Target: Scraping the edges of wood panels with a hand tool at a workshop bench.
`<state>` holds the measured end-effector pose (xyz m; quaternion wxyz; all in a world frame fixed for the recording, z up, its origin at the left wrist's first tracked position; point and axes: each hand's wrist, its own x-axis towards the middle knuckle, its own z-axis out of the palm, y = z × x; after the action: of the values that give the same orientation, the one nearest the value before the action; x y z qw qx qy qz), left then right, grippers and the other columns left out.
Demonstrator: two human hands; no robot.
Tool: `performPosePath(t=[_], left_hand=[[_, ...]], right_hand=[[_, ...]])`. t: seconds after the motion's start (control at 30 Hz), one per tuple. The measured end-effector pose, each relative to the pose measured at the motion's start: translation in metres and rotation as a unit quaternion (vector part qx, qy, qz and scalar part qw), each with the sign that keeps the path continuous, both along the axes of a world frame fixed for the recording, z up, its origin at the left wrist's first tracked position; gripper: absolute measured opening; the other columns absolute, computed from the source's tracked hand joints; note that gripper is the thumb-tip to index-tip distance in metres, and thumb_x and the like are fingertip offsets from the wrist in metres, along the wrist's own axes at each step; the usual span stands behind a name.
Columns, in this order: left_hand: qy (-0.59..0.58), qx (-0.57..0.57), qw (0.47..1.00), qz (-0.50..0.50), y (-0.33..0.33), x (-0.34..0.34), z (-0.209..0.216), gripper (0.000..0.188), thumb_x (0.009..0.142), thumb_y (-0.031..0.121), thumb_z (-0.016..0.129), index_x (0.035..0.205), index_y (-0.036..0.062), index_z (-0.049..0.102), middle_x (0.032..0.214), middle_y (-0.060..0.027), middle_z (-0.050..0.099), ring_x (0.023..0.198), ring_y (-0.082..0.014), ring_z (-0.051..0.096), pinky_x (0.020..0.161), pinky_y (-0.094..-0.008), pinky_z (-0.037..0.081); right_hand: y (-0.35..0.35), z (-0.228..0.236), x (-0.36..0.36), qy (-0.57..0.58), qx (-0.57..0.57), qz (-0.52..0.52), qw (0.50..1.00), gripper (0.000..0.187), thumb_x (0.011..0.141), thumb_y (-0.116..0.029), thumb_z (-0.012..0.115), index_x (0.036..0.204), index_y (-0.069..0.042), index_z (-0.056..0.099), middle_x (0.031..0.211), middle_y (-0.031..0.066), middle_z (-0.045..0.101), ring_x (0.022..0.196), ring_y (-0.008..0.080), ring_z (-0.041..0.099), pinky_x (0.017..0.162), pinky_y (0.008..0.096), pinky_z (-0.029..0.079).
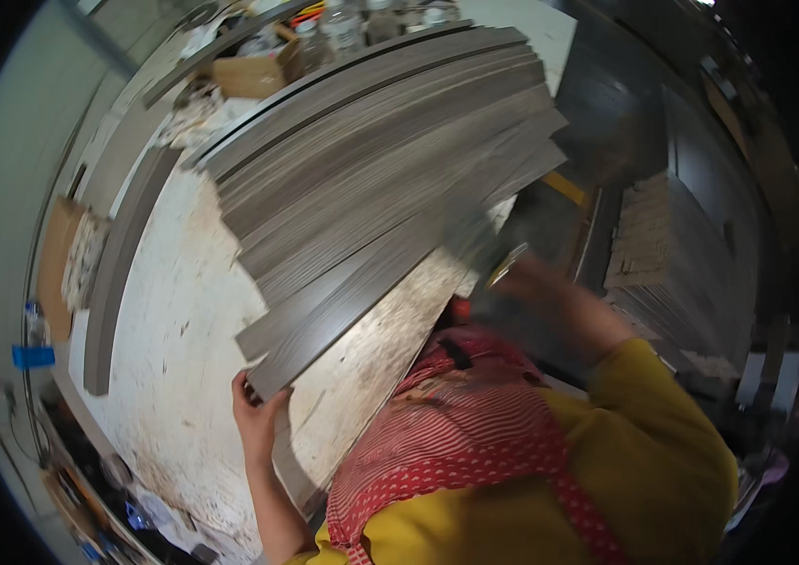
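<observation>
A fan of long grey wood-grain strips [371, 179] lies across a worn white table [183, 320]. My left hand [254, 412] grips the near end of the lowest strips at the table's front. Under those strips lies a pale, stained board [362, 367]. My right hand [524, 275] is blurred at the right edge of the fan, with a small pale object [507, 265] at its fingers; its grip is unclear. A red-and-white patterned apron [460, 424] and yellow sleeves fill the lower right.
One long grey strip [120, 264] lies alone along the table's left side. A cardboard box [250, 73] and bottles [343, 24] stand at the far end. A stack of pale-ended strips [644, 235] sits at the right, near a yellow bar [564, 186]. Clutter lines the floor at left.
</observation>
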<state>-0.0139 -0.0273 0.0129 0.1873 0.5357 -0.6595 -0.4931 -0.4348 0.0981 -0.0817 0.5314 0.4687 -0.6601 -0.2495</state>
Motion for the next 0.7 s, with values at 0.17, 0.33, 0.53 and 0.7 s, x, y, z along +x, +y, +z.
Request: performPosePath(t=[0.17, 0.33, 0.53, 0.7], left_hand=[[-0.112, -0.051, 0.992, -0.009, -0.003, 0.018, -0.003, 0.067, 0.068, 0.005, 0.078, 0.126, 0.0016, 0.045, 0.11, -0.0129, 0.057, 0.099, -0.022, 0.056, 0.082, -0.0318, 0.045], [-0.11, -0.051, 0.993, -0.005, -0.014, 0.001, 0.008, 0.066, 0.069, -0.001, 0.074, 0.127, 0.003, 0.045, 0.115, -0.0102, 0.054, 0.102, -0.0215, 0.054, 0.08, -0.0311, 0.047], [-0.165, -0.064, 0.984, -0.025, -0.033, 0.005, 0.009, 0.064, 0.068, 0.003, 0.077, 0.125, 0.0025, 0.047, 0.123, -0.0109, 0.049, 0.105, -0.0227, 0.051, 0.079, -0.0333, 0.047], [-0.447, -0.233, 0.842, -0.191, -0.03, -0.028, 0.072, 0.074, 0.068, 0.011, 0.08, 0.131, 0.0021, 0.044, 0.135, -0.0188, 0.042, 0.117, -0.0363, 0.048, 0.096, -0.0428, 0.041]], right_hand=[[-0.01, 0.082, -0.017, -0.524, 0.052, 0.097, 0.845, 0.024, 0.088, -0.02, 0.048, 0.1, -0.009, 0.065, 0.081, 0.0128, 0.067, 0.073, 0.0283, 0.066, 0.067, 0.0413, 0.052], [0.064, 0.103, -0.202, -0.564, -0.069, -0.179, 0.803, 0.029, 0.091, -0.016, 0.044, 0.112, -0.011, 0.063, 0.091, 0.0138, 0.067, 0.082, 0.0296, 0.065, 0.073, 0.0402, 0.051], [0.045, 0.056, -0.168, -0.408, -0.119, 0.144, 0.894, 0.022, 0.083, -0.013, 0.046, 0.096, -0.008, 0.064, 0.086, 0.0153, 0.064, 0.081, 0.0308, 0.063, 0.07, 0.0426, 0.051], [0.089, 0.099, -0.238, -0.668, -0.211, -0.139, 0.7, 0.033, 0.087, -0.019, 0.051, 0.117, -0.008, 0.059, 0.1, 0.0114, 0.062, 0.092, 0.0279, 0.06, 0.079, 0.0381, 0.05]])
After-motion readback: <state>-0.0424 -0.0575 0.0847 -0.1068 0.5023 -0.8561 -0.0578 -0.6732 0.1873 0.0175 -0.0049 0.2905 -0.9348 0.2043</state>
